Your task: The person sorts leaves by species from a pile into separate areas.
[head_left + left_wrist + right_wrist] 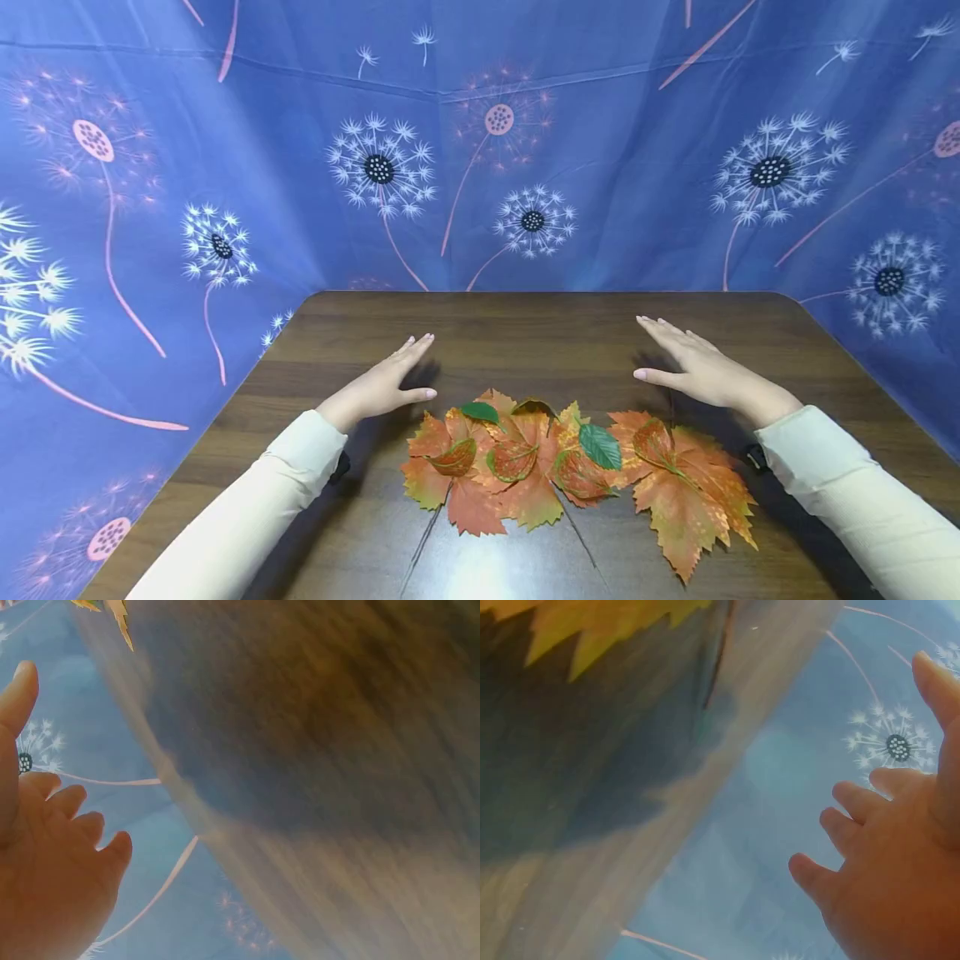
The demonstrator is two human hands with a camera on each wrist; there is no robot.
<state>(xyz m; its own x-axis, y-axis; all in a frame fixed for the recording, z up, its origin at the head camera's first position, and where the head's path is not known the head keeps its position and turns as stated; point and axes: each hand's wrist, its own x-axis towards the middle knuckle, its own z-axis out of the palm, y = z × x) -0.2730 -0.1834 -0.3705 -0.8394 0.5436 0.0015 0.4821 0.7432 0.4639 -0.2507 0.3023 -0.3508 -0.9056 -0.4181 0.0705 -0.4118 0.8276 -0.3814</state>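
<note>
In the head view several orange maple leaves with yellow-green tips lie on the brown table, most of them overlapping in a cluster [517, 479]. A larger orange leaf [686, 500] spreads at the right end. Two small green leaves [600, 446] and several red-orange leaves edged in green [512, 460] rest on top. My left hand [386, 383] is held above the table to the left of the leaves, fingers straight, holding nothing. On the other side, my right hand [705, 371] hovers above and behind the large leaf, fingers extended and thumb apart, also holding nothing.
Thin dark stems [577, 529] reach from the leaves toward the near side. The wooden table [525, 333] has rounded far corners. Behind it and along its sides hangs a blue cloth [600, 167] printed with dandelions.
</note>
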